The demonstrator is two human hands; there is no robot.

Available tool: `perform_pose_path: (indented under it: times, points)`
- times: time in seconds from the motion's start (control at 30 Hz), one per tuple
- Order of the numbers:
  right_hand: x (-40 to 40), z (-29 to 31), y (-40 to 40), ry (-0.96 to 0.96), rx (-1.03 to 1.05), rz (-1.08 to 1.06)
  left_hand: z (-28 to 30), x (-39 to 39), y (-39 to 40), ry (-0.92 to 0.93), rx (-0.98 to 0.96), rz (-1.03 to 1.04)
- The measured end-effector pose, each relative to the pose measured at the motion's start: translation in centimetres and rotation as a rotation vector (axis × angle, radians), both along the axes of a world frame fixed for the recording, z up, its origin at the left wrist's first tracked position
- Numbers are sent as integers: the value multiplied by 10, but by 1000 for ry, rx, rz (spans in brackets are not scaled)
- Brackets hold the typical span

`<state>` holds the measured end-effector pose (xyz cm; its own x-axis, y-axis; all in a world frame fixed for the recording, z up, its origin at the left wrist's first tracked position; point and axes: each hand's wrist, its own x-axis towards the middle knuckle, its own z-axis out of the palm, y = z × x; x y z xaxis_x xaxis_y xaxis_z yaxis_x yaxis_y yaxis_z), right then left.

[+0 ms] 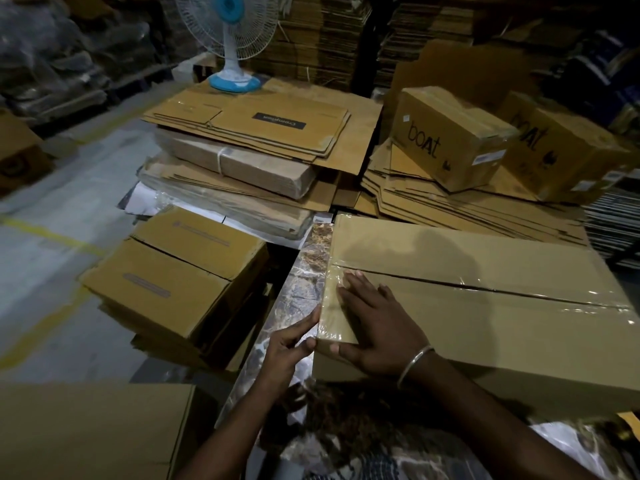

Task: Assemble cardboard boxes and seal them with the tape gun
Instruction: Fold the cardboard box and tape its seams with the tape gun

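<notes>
A large flat cardboard box (485,323) lies on a marbled table top (304,282), its top flaps closed and clear tape running along the centre seam. My right hand (374,323) lies flat on the box's top near its left corner, fingers straight, thumb over the front edge. My left hand (291,344) presses straight fingers against the box's left side, where the tape end wraps down. No tape gun is in view.
An assembled box (173,271) sits to the left, below the table. Piles of flat cartons (249,140) and two "boat" boxes (450,136) lie behind, with a blue fan (232,39). Another carton (93,431) is at the lower left.
</notes>
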<state>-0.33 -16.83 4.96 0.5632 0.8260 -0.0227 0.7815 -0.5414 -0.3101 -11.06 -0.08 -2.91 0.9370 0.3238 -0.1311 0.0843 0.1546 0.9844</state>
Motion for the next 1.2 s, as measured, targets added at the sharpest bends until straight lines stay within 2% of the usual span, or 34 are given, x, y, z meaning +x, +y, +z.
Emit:
perform_pose_path:
  times: [0.23, 0.37, 0.57, 0.77, 0.97, 1.07, 1.2]
  points:
    - [2, -2, 0, 1, -1, 4, -5, 8, 3, 4, -114, 13]
    - [4, -2, 0, 63, 28, -7, -8, 11, 4, 46, -209, -58]
    - [7, -4, -5, 108, 69, -7, 5, 16, 23, 35, -50, -86]
    - [14, -11, -6, 221, 235, -156, 37, 44, 16, 9, -165, 61]
    - [14, -9, -5, 276, 308, -220, 57, 78, -15, 78, -85, -87]
    - [14, -12, -4, 280, 308, -244, 55, 80, -14, 154, 74, -50]
    - [14, -13, -4, 263, 295, -268, 72, 76, -3, 374, 574, -66]
